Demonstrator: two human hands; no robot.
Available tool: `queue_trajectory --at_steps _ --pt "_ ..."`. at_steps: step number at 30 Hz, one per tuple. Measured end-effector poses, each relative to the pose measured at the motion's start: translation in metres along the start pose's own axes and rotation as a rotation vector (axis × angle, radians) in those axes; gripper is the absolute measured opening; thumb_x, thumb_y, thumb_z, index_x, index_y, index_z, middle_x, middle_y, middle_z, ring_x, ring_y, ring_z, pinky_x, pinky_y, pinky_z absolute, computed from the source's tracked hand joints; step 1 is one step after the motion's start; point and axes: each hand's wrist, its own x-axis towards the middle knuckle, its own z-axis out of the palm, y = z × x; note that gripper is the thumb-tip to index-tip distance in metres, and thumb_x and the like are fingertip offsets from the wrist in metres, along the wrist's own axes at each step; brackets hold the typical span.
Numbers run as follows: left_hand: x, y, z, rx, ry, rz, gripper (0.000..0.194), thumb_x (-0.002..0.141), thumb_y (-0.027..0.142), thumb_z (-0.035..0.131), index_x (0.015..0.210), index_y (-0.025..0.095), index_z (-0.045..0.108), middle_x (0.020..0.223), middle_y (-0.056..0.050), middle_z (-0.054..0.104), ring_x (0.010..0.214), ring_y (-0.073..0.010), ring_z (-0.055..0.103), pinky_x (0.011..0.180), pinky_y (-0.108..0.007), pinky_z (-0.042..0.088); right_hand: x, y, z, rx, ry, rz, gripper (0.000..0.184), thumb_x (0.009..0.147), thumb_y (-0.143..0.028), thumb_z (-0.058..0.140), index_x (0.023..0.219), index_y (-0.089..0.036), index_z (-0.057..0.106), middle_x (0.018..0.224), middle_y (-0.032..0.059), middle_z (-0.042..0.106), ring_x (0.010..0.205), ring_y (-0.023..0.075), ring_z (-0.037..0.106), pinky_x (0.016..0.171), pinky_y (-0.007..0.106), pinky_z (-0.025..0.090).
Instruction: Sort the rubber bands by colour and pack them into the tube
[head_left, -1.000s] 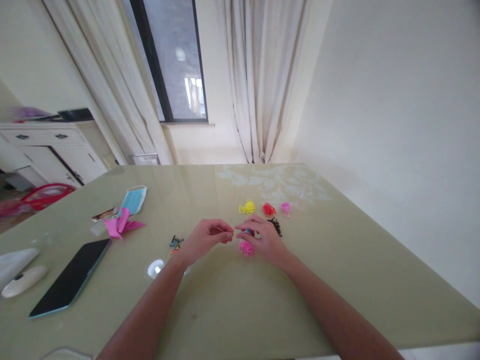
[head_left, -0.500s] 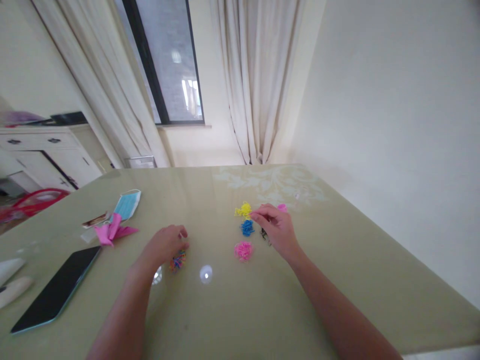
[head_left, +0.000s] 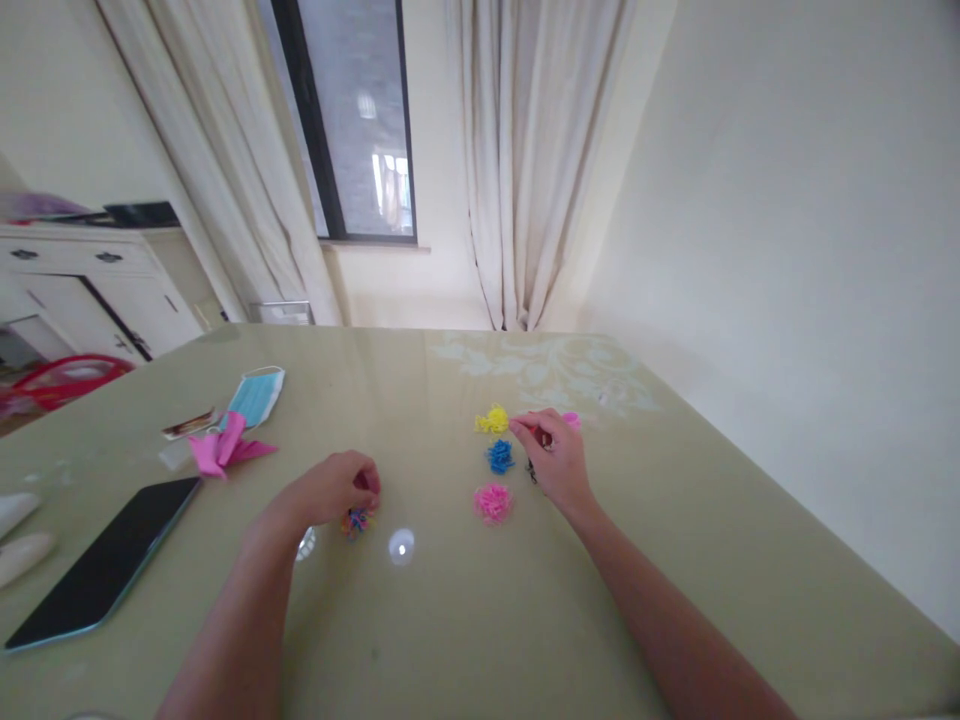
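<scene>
Find the left hand (head_left: 337, 486) curled palm-down at the mixed pile (head_left: 356, 524), fingers bunched toward the thumb. Cannot tell whether pinching anything, or quite touching the pile. Well across the tabletop (head_left: 435, 630), see the right hand (head_left: 558, 462) just beside the yellow pile (head_left: 493, 420), thumb and forefinger close together at the tips. Too small to tell whether fully meeting or pinching a single loop. Nearer the body, note the blue pile (head_left: 499, 457) and then the pink pile (head_left: 493, 505), apart from each other. Partly under the right hand, notice some black strands (head_left: 531, 471), with a small pink object (head_left: 572, 420) just beyond.

Judging by looks (small rubber loops, most likely), expect next to no weight, plenty of stretch and a soft, springy feel. Not brittle, but probably liable to snap if overstretched, and apt to cling or tangle within a heap. Best to take hold of one loose strand at a pile's outer edge, between the pads of thumb and forefinger, lifting gently to avoid dragging neighbours along. Pressing on the middle would probably scatter or mat the heap. On smooth, glossy tabletop, expect sliding rather than gripping, so pinch from the sides instead of pushing down.
</scene>
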Motion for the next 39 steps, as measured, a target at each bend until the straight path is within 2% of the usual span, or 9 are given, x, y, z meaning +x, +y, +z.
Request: queue_trajectory --at_steps 6,10,13,16,23,26,31,35,39 --pt "0.002 0.002 0.001 -0.036 0.035 0.022 0.013 0.069 0.029 0.061 0.071 0.020 0.070 0.071 -0.003 0.075 0.068 -0.0220 0.069 0.062 -0.028 0.048 0.009 0.018 0.017 -0.218 -0.014 -0.037 0.026 0.098 -0.037 0.063 0.092 -0.020 0.082 0.081 0.0049 0.068 0.067 0.0164 0.060 0.065 0.030 0.045" --pt "0.008 0.013 0.002 -0.130 0.195 0.121 0.020 0.073 0.037 0.061 0.076 0.021 0.073 0.075 -0.004 0.077 0.073 -0.0228 0.070 0.066 -0.030 0.049 0.013 0.027 0.024 -0.441 -0.022 -0.013 0.027 0.101 -0.032 0.058 0.097 -0.022 0.083 0.086 0.0059 0.072 0.074 0.0191 0.066 0.071 0.032 0.045" --pt "0.013 0.023 0.004 -0.235 0.298 0.183 0.025 0.076 0.043 0.063 0.079 0.022 0.076 0.080 -0.005 0.079 0.078 -0.0234 0.071 0.073 -0.032 0.051 0.006 0.020 0.018 -0.431 0.006 -0.062 0.028 0.102 -0.032 0.057 0.099 -0.023 0.083 0.088 0.0061 0.072 0.077 0.0200 0.067 0.075 0.034 0.046" --pt "0.018 0.027 0.009 -0.327 0.357 0.172 0.026 0.077 0.044 0.064 0.081 0.022 0.077 0.082 -0.005 0.081 0.079 -0.0242 0.073 0.076 -0.033 0.053 -0.006 0.008 0.012 -0.389 0.034 -0.135 0.028 0.103 -0.034 0.058 0.098 -0.022 0.082 0.086 0.0058 0.071 0.078 0.0201 0.066 0.077 0.035 0.047" --pt "0.023 0.033 0.019 -0.404 0.477 0.152 0.029 0.079 0.048 0.067 0.084 0.021 0.079 0.082 -0.007 0.079 0.076 -0.0240 0.070 0.073 -0.035 0.051 -0.028 -0.009 0.022 -0.354 -0.069 -0.230 0.023 0.104 -0.029 0.059 0.097 -0.023 0.080 0.085 0.0049 0.071 0.081 0.0208 0.065 0.080 0.037 0.046" --pt "0.020 0.048 0.026 -0.606 0.449 0.184 0.037 0.078 0.054 0.071 0.087 0.019 0.077 0.082 -0.006 0.077 0.074 -0.0203 0.066 0.070 -0.031 0.049 -0.034 -0.016 0.026 -0.315 -0.102 -0.242 0.021 0.103 -0.031 0.061 0.098 -0.024 0.079 0.083 0.0040 0.070 0.080 0.0202 0.064 0.079 0.036 0.046" --pt "0.005 0.081 0.042 -0.806 0.261 0.231 0.040 0.078 0.056 0.074 0.093 0.019 0.077 0.076 -0.003 0.072 0.071 -0.0162 0.061 0.068 -0.028 0.048 -0.041 -0.028 0.030 -0.167 -0.181 -0.235 0.015 0.100 -0.032 0.068 0.108 -0.024 0.078 0.088 0.0045 0.071 0.084 0.0201 0.065 0.080 0.034 0.048" --pt "0.001 0.091 0.050 -0.813 0.186 0.256 0.041 0.081 0.058 0.072 0.094 0.019 0.077 0.078 -0.003 0.072 0.073 -0.0167 0.062 0.070 -0.028 0.050 -0.041 -0.033 0.029 -0.077 -0.211 -0.219 0.013 0.099 -0.029 0.067 0.096 -0.025 0.079 0.084 0.0044 0.070 0.083 0.0198 0.064 0.078 0.033 0.049" --pt "0.006 0.080 0.044 -0.650 0.269 0.240 0.044 0.086 0.059 0.064 0.097 0.019 0.076 0.082 -0.005 0.074 0.075 -0.0192 0.065 0.071 -0.030 0.050 -0.032 -0.036 0.019 0.035 -0.193 -0.126 0.012 0.096 -0.029 0.069 0.091 -0.024 0.079 0.082 0.0033 0.068 0.075 0.0177 0.061 0.070 0.031 0.049"
